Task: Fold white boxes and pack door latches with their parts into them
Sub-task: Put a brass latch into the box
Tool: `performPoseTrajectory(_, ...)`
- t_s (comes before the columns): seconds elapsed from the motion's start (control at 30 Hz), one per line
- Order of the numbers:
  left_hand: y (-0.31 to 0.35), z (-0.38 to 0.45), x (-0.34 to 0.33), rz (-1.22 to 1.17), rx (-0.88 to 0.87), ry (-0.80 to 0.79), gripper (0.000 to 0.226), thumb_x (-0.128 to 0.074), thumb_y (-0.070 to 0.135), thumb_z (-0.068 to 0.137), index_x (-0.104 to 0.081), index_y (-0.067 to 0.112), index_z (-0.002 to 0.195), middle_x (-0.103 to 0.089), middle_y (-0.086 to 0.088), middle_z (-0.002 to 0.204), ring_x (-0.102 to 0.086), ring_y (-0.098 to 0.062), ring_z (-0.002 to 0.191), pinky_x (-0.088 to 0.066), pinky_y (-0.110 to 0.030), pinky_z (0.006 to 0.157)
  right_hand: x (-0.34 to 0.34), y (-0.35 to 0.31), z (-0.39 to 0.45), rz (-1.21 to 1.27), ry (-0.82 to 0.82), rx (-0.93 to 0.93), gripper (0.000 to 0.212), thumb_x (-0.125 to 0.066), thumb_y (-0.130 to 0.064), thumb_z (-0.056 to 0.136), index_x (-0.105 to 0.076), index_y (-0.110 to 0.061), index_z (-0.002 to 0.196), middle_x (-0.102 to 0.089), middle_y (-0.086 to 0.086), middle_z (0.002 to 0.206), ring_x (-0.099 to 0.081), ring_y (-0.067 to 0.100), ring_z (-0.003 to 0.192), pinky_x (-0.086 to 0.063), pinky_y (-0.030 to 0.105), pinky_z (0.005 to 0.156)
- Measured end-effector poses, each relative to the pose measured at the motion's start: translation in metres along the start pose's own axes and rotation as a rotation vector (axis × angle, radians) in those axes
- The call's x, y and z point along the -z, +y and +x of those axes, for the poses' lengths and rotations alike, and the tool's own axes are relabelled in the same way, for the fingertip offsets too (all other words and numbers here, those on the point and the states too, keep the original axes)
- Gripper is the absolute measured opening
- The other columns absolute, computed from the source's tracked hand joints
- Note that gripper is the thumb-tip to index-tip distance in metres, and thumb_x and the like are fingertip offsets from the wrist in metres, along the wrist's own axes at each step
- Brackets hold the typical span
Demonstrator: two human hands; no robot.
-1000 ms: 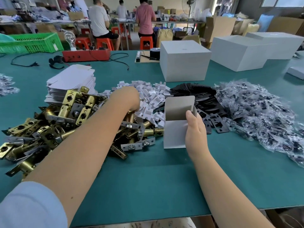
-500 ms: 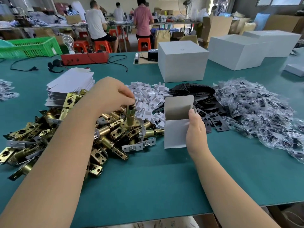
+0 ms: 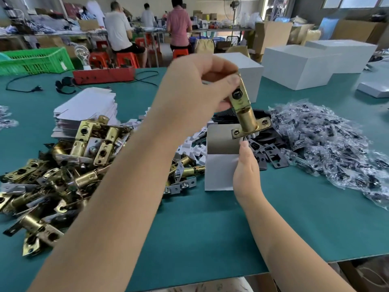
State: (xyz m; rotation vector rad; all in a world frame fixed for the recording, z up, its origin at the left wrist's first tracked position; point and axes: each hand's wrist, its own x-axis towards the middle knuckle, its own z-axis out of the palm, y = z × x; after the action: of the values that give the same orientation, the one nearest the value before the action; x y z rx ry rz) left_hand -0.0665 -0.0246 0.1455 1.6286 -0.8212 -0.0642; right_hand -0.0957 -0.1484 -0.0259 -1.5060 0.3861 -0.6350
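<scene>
My left hand [image 3: 195,91] pinches a brass door latch [image 3: 245,114] by its upper end and holds it in the air, faceplate down, just above the open mouth of a small white box [image 3: 220,167]. My right hand [image 3: 246,175] grips that box by its right side and keeps it upright on the green table [image 3: 210,228]. A heap of brass latches [image 3: 63,165] lies to the left under my left forearm.
A stack of flat white box blanks [image 3: 88,106] lies behind the latch heap. Small white parts [image 3: 189,144], black strike plates [image 3: 267,150] and a pile of clear screw bags [image 3: 328,140] lie around the box. Large white boxes [image 3: 294,66] stand at the back right.
My left hand picked one latch out of the heap, lifted it and carried it right to above the open box. My right hand kept holding the box in place.
</scene>
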Motion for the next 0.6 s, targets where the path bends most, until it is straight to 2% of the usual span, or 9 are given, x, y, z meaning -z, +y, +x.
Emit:
performPoseTrajectory(0.07,-0.012,0.002,-0.010,0.071,-0.019,0.021,0.011,-0.063,0.006,0.093,-0.064,0.016,0.094,-0.069,-0.003,0.094,-0.071,-0.014,0.088,-0.060,-0.024,0.072,0.001,0.000,0.000,-0.039,0.017,0.013,0.039,-0.024,-0.051,0.101,-0.044,-0.033,0.128,-0.039,-0.045,0.093,-0.037,-0.039,0.080,-0.028,-0.009,0.071)
performPoseTrajectory(0.17,-0.028,0.002,-0.015,0.173,-0.029,0.039,0.011,-0.063,0.008,0.093,-0.066,0.015,0.101,-0.068,0.001,0.094,-0.069,-0.013,0.087,-0.060,-0.026,0.073,0.000,-0.001,-0.001,-0.072,0.049,-0.014,0.037,-0.023,-0.056,0.089,-0.052,-0.034,0.092,-0.049,-0.020,0.078,-0.048,-0.011,0.070,-0.036,0.017,0.070)
performPoseTrajectory(0.23,-0.036,0.001,-0.013,0.202,-0.030,0.063,0.012,-0.063,0.009,0.093,-0.066,0.017,0.101,-0.067,0.004,0.092,-0.069,-0.012,0.086,-0.060,-0.027,0.073,0.000,0.001,0.001,-0.047,0.070,-0.014,0.035,-0.022,-0.054,0.092,-0.054,-0.039,0.089,-0.054,-0.016,0.084,-0.050,-0.005,0.077,-0.034,0.018,0.070)
performPoseTrajectory(0.33,-0.044,0.001,-0.008,0.238,-0.032,0.112,0.013,-0.064,0.009,0.093,-0.064,0.021,0.098,-0.068,0.006,0.092,-0.069,-0.012,0.086,-0.061,-0.032,0.076,0.001,0.003,0.003,-0.002,0.067,-0.035,0.046,-0.023,-0.055,0.097,-0.054,-0.037,0.125,-0.058,-0.015,0.123,-0.049,-0.001,0.116,-0.034,0.014,0.092)
performPoseTrajectory(0.4,-0.049,0.001,-0.006,0.291,-0.039,0.133,0.014,-0.063,0.010,0.093,-0.065,0.021,0.101,-0.069,0.006,0.094,-0.069,-0.014,0.088,-0.059,-0.037,0.082,0.000,0.001,0.003,-0.005,0.024,-0.070,0.073,-0.025,-0.066,0.086,-0.048,-0.023,0.139,-0.051,0.000,0.141,-0.044,0.015,0.132,-0.033,0.032,0.111)
performPoseTrajectory(0.43,-0.051,0.001,-0.004,0.315,-0.047,0.133,0.014,-0.063,0.010,0.093,-0.066,0.019,0.103,-0.069,0.005,0.094,-0.068,-0.014,0.089,-0.058,-0.038,0.083,0.000,0.000,0.003,-0.013,0.006,-0.076,0.079,-0.025,-0.069,0.081,-0.048,-0.020,0.139,-0.052,0.002,0.140,-0.044,0.017,0.132,-0.033,0.038,0.112)
performPoseTrajectory(0.47,-0.053,0.000,-0.003,0.336,-0.057,0.128,0.015,-0.063,0.010,0.093,-0.067,0.017,0.106,-0.068,0.004,0.095,-0.068,-0.014,0.088,-0.058,-0.037,0.083,-0.001,0.001,0.003,-0.020,0.008,-0.064,0.079,-0.024,-0.070,0.079,-0.050,-0.022,0.137,-0.055,-0.005,0.136,-0.047,0.009,0.129,-0.036,0.034,0.111)
performPoseTrajectory(0.53,-0.054,-0.001,-0.002,0.411,-0.104,0.106,0.018,-0.062,0.012,0.093,-0.069,0.015,0.109,-0.068,0.003,0.096,-0.067,-0.012,0.088,-0.057,-0.030,0.083,-0.001,0.001,0.002,-0.048,0.028,-0.014,0.055,-0.024,-0.065,0.084,-0.057,-0.039,0.120,-0.058,-0.036,0.106,-0.048,-0.024,0.101,-0.037,0.009,0.091)
performPoseTrajectory(0.6,-0.055,-0.002,-0.003,0.532,-0.170,0.069,0.019,-0.063,0.016,0.093,-0.071,0.017,0.111,-0.067,0.005,0.096,-0.064,-0.008,0.087,-0.051,-0.015,0.080,-0.003,0.000,0.000,-0.076,0.031,-0.002,0.036,-0.025,-0.061,0.086,-0.058,-0.046,0.088,-0.058,-0.031,0.080,-0.049,-0.019,0.073,-0.036,0.007,0.071)
